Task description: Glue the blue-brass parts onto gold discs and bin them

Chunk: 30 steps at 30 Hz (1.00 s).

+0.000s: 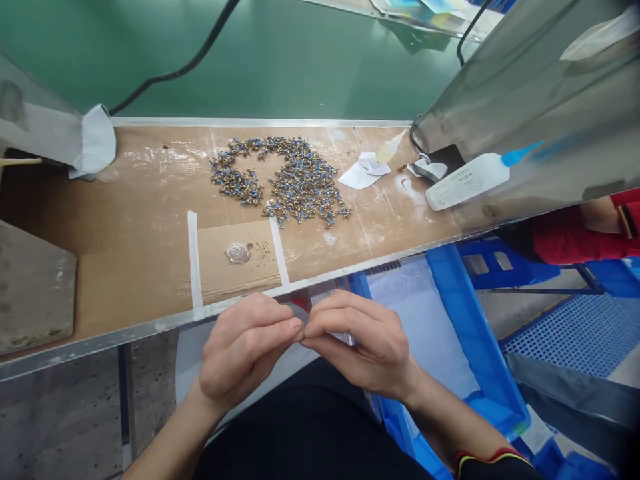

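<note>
Grip pinched closed, left hand meets right hand, fingertips hiding whether anything is held.

The head-worn camera looked forward and down from six o'clock, close above the desk, facing twelve.

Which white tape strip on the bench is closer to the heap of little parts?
The right strip: its far end reaches the heap, while the left strip stands apart.
</note>
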Tool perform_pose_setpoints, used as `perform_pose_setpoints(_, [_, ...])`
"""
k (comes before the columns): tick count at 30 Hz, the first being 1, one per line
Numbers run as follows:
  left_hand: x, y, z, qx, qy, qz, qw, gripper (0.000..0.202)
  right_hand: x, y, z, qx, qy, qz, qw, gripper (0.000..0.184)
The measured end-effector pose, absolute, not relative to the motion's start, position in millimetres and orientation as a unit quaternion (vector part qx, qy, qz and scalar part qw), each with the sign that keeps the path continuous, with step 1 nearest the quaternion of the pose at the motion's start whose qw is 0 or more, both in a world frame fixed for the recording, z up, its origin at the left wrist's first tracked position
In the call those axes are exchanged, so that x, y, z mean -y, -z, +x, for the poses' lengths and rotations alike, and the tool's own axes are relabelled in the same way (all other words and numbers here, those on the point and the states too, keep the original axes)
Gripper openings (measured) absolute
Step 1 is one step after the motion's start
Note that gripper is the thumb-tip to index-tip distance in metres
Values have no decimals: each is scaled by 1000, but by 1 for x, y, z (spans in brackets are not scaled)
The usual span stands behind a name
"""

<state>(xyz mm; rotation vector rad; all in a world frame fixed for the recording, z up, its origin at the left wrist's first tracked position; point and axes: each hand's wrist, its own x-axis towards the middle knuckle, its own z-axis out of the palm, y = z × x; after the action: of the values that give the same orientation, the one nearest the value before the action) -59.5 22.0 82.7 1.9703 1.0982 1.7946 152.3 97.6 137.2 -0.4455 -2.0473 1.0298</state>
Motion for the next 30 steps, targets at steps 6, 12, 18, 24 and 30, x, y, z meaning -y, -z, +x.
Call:
perform_pose_setpoints(6, [-32,-93,-54,-372,-594,681,212,43,-110,-130,163,803,-436,-143,381,15])
perform_pose_setpoints(12, [-31,-87,-33,-353,-643,572,368,36,-117,-117,171,773,-485,-115,392,17])
perform_pose_setpoints(18, [-31,-78,-12,-340,-669,468,468,25,-119,-112,174,759,-486,-118,417,12])
perform_pose_setpoints(24, [-31,-69,5,-349,-691,384,504,12,-121,-113,177,749,-494,-146,417,9])
perform_pose_setpoints(30, [-38,-76,1,-389,-678,468,412,21,-119,-116,183,724,-501,-187,436,12])
